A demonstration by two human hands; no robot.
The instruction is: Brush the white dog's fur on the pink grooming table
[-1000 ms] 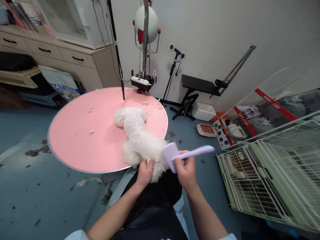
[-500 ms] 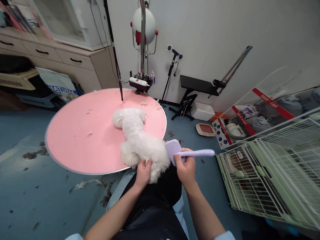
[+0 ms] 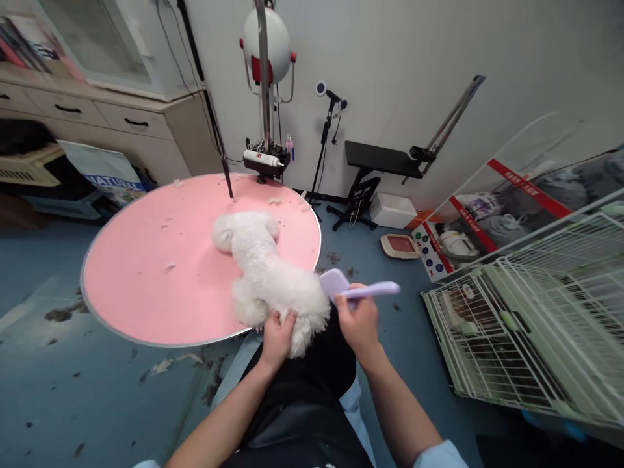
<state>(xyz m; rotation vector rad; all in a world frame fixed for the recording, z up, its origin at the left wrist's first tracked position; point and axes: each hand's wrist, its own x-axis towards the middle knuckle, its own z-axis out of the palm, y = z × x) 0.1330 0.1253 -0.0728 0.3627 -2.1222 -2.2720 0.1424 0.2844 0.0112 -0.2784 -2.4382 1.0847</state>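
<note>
A white, fluffy dog [image 3: 263, 270] lies on the round pink grooming table [image 3: 151, 279], its head toward the far side and its rear over the near edge, close to my lap. My left hand [image 3: 277, 341] is closed on the fur of a hind leg, thumb and fingers pinching it. In my right hand [image 3: 359, 328] is a lavender slicker brush [image 3: 335, 283]. Its flat head is at the dog's rear, at the edge of the fur, and the handle points right. The bristle side is turned away from me.
At the table's far edge stand a metal post with a white dryer [image 3: 275, 49] and a black tool holder [image 3: 267, 168]. A wire cage [image 3: 492, 351] is on the right. Small fur tufts [image 3: 170, 266] lie on the table, and dark hair clumps [image 3: 61, 314] on the floor.
The brush and my right hand have shifted slightly left, and the handle has tilted up at its right end. My left hand keeps its hold on the hind leg. The camera view has shifted a little.
</note>
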